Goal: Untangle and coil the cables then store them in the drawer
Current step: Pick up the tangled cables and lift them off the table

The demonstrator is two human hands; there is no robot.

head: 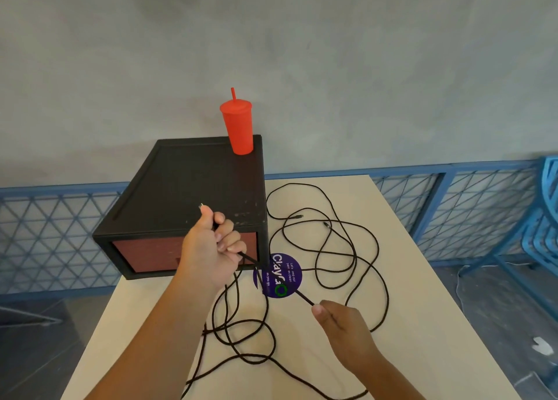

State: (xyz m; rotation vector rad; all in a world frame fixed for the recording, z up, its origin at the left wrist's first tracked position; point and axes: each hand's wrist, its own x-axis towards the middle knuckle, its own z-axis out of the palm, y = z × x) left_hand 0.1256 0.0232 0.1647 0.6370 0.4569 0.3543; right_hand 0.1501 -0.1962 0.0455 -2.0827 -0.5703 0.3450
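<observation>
On the cream table (422, 354) we see the black cables (305, 299) lying in loose, tangled loops beside the black box (187, 188), whose red drawer (145, 254) is closed. Our left hand (211, 245) grips one cable near its plug, raised before the box. Our right hand (341, 324) pinches a strand lower down.

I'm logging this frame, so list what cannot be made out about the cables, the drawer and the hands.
Head view only.
cables: overlapping loops hide how many there are, and strands run off the bottom edge.
drawer: the left hand covers part of its red front.
plugs: too small to tell the type.
right hand: its own back hides the fingers on the cable.
</observation>
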